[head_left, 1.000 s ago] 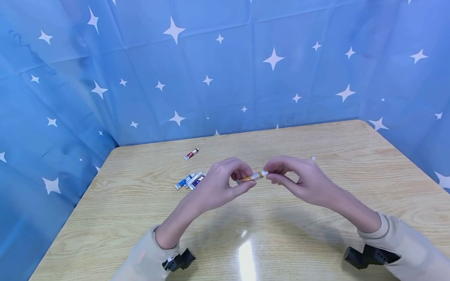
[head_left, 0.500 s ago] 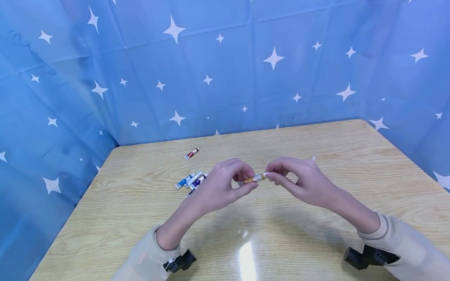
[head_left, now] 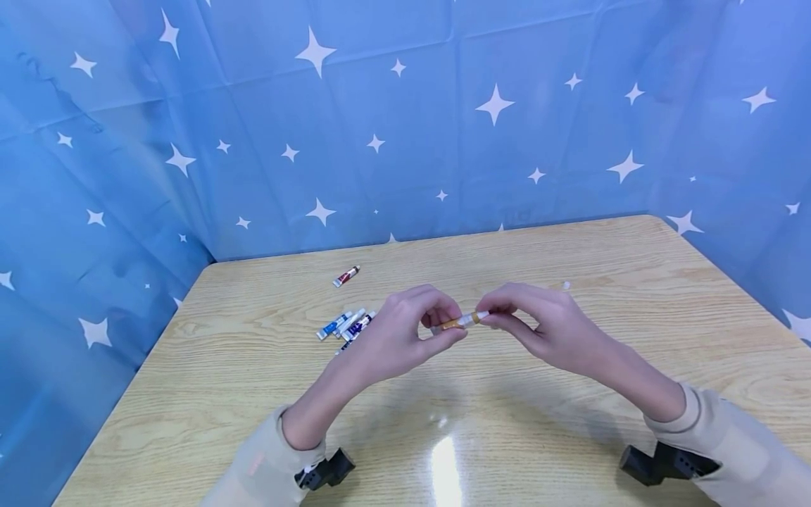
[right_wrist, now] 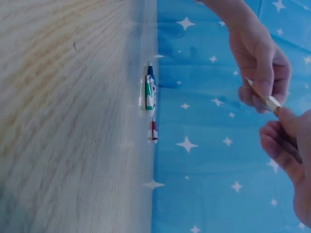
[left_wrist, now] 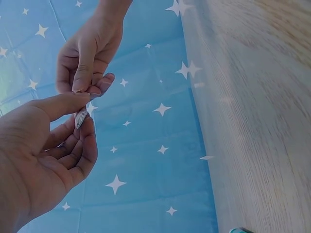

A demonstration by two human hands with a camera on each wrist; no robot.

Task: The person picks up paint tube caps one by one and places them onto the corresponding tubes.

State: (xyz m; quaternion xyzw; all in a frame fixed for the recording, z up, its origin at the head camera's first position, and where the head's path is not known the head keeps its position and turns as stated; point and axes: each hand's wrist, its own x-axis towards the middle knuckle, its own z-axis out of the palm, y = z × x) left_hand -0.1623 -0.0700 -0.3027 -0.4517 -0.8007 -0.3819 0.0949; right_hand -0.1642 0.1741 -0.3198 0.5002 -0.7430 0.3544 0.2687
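An ochre and white paint tube [head_left: 466,321] lies between my two hands, raised over the wooden table. My left hand [head_left: 408,327] pinches its flat crimped end between thumb and fingers, with the silvery crimp [left_wrist: 80,118] showing in the left wrist view. At the tube's other end, the thumb and fingertips of my right hand [head_left: 538,320] pinch the white cap [head_left: 483,315]. The right fingertips partly cover that cap. In the right wrist view the tube body [right_wrist: 273,103] slants between both hands.
Left of my left hand lies a cluster of paint tubes, among them a blue tube [head_left: 333,326] and a purple tube [head_left: 359,324]. A red tube [head_left: 346,276] lies farther back. Beyond my right hand is a small white piece [head_left: 567,286]. A starry blue curtain [head_left: 405,105] hangs behind.
My left hand and the tube have shifted slightly right. The right fingertips have changed their hold on the cap a little. The tubes on the table stay put.
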